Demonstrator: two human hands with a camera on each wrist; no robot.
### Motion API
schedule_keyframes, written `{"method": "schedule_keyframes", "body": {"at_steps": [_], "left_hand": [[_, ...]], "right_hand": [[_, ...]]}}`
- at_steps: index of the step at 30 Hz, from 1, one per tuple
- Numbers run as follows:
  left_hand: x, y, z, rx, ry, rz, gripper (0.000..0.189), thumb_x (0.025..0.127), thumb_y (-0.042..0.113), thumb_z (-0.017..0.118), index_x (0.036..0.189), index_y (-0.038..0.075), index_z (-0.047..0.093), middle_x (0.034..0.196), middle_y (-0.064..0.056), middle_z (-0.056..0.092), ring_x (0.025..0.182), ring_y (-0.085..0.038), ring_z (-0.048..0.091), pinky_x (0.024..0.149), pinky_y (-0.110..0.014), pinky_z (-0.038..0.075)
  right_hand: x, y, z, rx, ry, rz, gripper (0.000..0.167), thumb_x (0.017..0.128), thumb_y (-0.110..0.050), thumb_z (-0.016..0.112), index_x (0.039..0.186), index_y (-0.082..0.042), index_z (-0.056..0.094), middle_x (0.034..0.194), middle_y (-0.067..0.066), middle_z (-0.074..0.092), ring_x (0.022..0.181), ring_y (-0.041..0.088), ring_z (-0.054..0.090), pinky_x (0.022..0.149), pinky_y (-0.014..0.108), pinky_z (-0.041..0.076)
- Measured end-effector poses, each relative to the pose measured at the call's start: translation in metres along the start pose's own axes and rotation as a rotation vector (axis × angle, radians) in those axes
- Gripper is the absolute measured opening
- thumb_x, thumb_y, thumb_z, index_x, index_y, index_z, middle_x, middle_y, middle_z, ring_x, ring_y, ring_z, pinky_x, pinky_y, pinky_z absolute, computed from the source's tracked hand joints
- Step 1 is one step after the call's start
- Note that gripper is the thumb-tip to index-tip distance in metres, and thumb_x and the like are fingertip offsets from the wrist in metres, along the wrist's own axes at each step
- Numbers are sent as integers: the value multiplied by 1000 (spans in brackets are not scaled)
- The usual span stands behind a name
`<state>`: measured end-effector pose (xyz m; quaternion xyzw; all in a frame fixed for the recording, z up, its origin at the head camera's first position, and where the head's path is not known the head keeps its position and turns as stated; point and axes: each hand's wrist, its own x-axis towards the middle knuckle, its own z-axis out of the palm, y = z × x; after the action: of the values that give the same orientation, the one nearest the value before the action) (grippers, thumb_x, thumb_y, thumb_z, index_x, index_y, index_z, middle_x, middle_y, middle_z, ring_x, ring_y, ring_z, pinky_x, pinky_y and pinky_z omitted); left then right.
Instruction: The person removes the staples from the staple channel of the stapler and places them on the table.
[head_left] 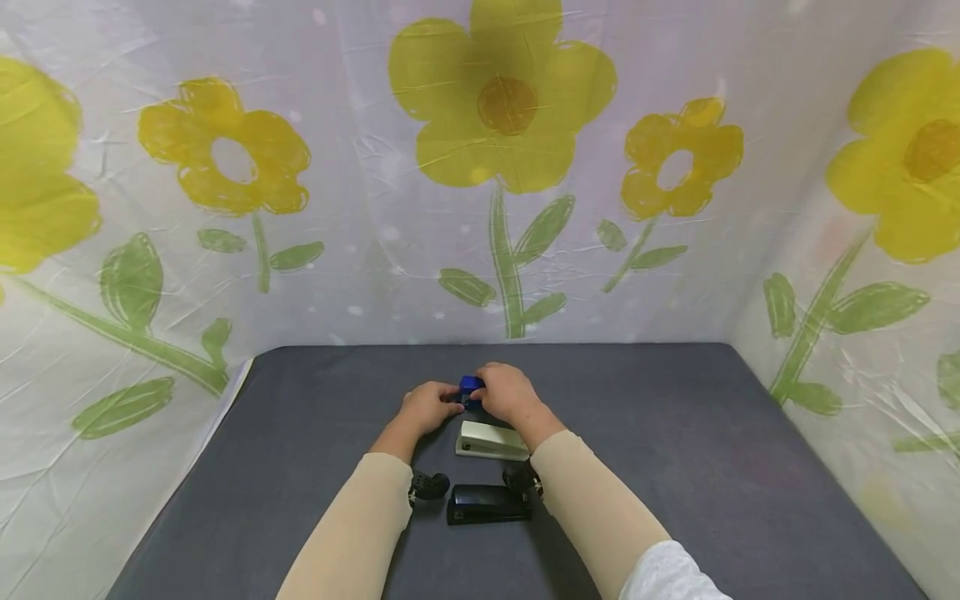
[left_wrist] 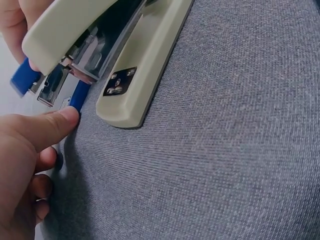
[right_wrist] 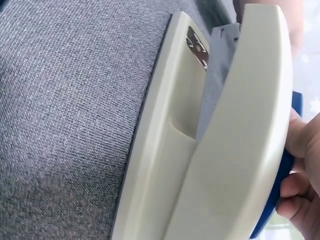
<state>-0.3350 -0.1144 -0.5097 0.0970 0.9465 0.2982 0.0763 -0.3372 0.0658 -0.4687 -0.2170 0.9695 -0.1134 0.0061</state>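
A blue stapler (head_left: pixel 471 385) is between both hands near the far part of the table. My left hand (head_left: pixel 429 406) pinches the front end of its base, the thumb on top in the left wrist view, where blue base (left_wrist: pixel 80 96) and raised blue upper arm (left_wrist: pixel 24 78) stand apart. My right hand (head_left: pixel 510 393) grips the upper arm from the other side; in the right wrist view its curled fingers are on the blue body (right_wrist: pixel 276 194), partly hidden. A cream stapler (head_left: pixel 491 441) sits just nearer, untouched, its jaws apart.
A black stapler (head_left: pixel 489 504) lies nearest on the dark grey table (head_left: pixel 645 467), between the forearms. Black wrist cameras (head_left: pixel 431 486) hang beside it. A flower-printed curtain (head_left: pixel 360 283) stands behind the table and at both sides.
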Motion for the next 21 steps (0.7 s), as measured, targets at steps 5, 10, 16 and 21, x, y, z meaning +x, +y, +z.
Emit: {"method": "schedule_keyframes", "body": {"at_steps": [5, 10, 16, 21], "left_hand": [[-1, 2, -3, -5, 9, -2, 43, 99, 26, 72, 138, 11, 67, 131, -12, 68, 128, -37, 56, 112, -62, 27], [-4, 5, -4, 18, 22, 0, 40, 99, 25, 71, 136, 12, 68, 128, -12, 69, 126, -36, 58, 109, -61, 31], [-3, 7, -1, 11, 19, -26, 41, 99, 26, 71, 138, 14, 67, 134, -11, 66, 130, -35, 55, 111, -61, 28], [-4, 6, 0, 8, 25, -26, 42, 98, 27, 72, 138, 15, 68, 136, -11, 65, 132, -36, 54, 112, -61, 27]], "right_hand": [[-3, 6, -6, 120, 38, 4, 36, 100, -31, 69, 127, -7, 71, 117, 10, 69, 106, 28, 67, 90, 42, 53], [-8, 16, -10, 275, 77, 34, 39, 101, -31, 67, 131, -6, 68, 125, 11, 68, 113, 29, 65, 95, 45, 51], [-15, 27, -11, 446, 106, 95, 38, 102, -29, 66, 132, -7, 67, 119, 10, 69, 98, 24, 66, 85, 43, 53], [-22, 37, -12, 576, 109, 152, 45, 103, -31, 63, 142, -7, 60, 117, 9, 69, 85, 18, 63, 74, 39, 52]]}}
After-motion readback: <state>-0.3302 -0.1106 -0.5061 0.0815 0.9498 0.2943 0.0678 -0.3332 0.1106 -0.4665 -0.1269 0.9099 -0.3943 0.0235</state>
